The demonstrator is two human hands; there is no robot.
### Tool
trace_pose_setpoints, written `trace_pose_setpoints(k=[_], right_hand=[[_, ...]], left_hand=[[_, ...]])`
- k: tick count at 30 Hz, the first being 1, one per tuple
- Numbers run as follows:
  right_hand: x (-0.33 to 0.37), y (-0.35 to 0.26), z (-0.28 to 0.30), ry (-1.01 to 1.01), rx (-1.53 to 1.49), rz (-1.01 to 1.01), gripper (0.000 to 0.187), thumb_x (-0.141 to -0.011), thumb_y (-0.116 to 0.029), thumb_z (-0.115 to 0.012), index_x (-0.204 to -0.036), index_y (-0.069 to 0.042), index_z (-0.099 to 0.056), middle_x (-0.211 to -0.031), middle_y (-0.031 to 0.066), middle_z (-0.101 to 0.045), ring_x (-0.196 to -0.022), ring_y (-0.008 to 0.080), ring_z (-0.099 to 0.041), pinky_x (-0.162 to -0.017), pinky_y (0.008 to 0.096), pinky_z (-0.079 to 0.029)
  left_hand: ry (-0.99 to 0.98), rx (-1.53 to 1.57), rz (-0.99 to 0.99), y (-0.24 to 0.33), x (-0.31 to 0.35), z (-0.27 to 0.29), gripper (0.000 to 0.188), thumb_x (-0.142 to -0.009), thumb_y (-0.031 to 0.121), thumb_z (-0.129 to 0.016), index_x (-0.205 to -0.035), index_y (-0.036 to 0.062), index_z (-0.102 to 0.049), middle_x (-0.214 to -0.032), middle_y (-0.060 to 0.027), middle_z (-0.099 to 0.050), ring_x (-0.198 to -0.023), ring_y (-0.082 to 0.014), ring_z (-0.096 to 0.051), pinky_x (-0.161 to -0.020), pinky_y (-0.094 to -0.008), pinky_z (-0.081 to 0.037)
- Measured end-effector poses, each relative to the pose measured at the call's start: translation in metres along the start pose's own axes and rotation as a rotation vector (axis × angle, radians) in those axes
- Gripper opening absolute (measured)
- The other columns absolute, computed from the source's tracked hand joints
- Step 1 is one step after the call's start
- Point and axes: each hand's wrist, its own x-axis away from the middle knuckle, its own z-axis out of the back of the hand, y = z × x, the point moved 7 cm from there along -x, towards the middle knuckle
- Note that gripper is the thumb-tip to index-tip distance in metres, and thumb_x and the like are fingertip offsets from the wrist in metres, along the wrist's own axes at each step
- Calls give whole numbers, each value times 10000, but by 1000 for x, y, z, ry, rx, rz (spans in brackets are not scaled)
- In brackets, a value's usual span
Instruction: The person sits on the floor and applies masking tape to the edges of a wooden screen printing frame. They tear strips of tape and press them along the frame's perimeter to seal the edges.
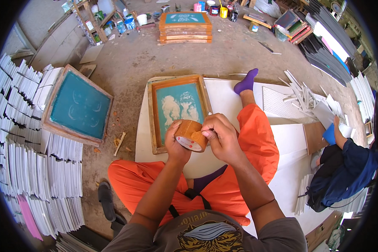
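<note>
A wide roll of brown packing tape [189,128] is gripped in my left hand [175,140], its white inner core facing me. At the roll's right side, my right hand [221,136] pinches the end of the tape between thumb and fingertips, a short piece of it lifted. Just beyond my hands a wooden-framed printing screen [152,113] lies flat on a white sheet [143,140]. Its teal mesh carries two pale figures, and my hands cover its lower right part.
Another teal screen [77,105] leans on stacked white boards [42,168] at left. Several frames [185,35] are piled ahead, with paint pots [224,12] behind. White offcuts [300,94] lie at right, near another person [344,172] holding something blue. Dark slippers [106,200] lie lower left.
</note>
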Motion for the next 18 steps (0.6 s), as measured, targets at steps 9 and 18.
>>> trace_pose_setpoints(k=[9,18], right_hand=[[5,2,1,14,4,84,77,-932,-22,-688,-938,-40,-613,-930,111,-662,-831,315,-608,-759,392,-492],[13,12,3,-23,-207,58,43,-982,-1,-649,-987,-37,-627,-946,68,-644,-871,209,-584,-807,337,-486]], left_hand=[[17,97,91,-13,-1,4,301,-1032,293,-508,-1155,44,-624,-1085,-92,-670,-1033,-235,-653,-962,-397,-506],[-17,141,171,-18,2,0,370,-1040,339,-475,-1175,42,-649,-1131,-106,-694,-1061,-269,-665,-973,-427,-514]])
